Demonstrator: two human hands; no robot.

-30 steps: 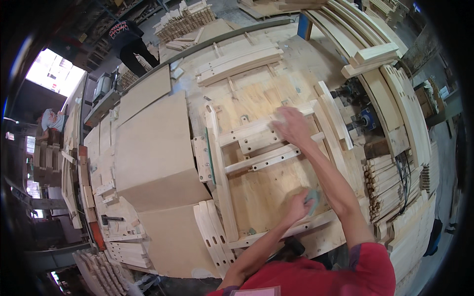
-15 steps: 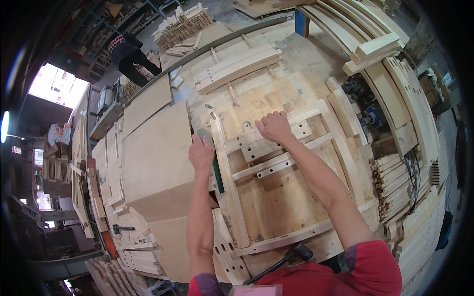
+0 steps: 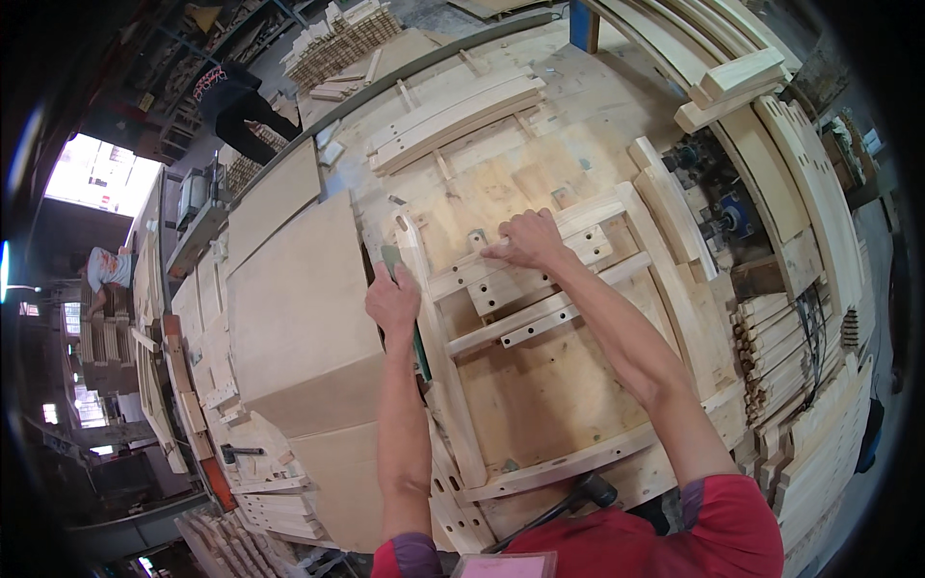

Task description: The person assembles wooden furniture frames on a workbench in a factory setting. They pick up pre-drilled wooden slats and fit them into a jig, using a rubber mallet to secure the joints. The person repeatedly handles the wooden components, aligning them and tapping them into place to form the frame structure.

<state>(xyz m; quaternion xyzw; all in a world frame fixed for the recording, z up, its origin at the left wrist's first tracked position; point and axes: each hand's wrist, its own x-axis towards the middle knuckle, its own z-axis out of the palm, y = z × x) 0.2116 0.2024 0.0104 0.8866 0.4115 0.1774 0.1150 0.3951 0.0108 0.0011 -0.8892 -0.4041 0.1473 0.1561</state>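
**Hands working at a pale wooden frame (image 3: 568,465)**

The left hand (image 3: 393,301) is closing around a green pad (image 3: 390,254), which is poking out above its fingers beside the frame's left side piece. The right hand (image 3: 530,239) is curling its fingers over the upper rail (image 3: 583,220); whether it is gripping, I cannot tell. The frame is lying flat on the plywood-topped workbench (image 3: 617,106). The right forearm is hiding parts of the rails. A black mallet (image 3: 597,491) is lying near the frame's lower edge; brown sheets (image 3: 299,308) are covering the bench on the left.
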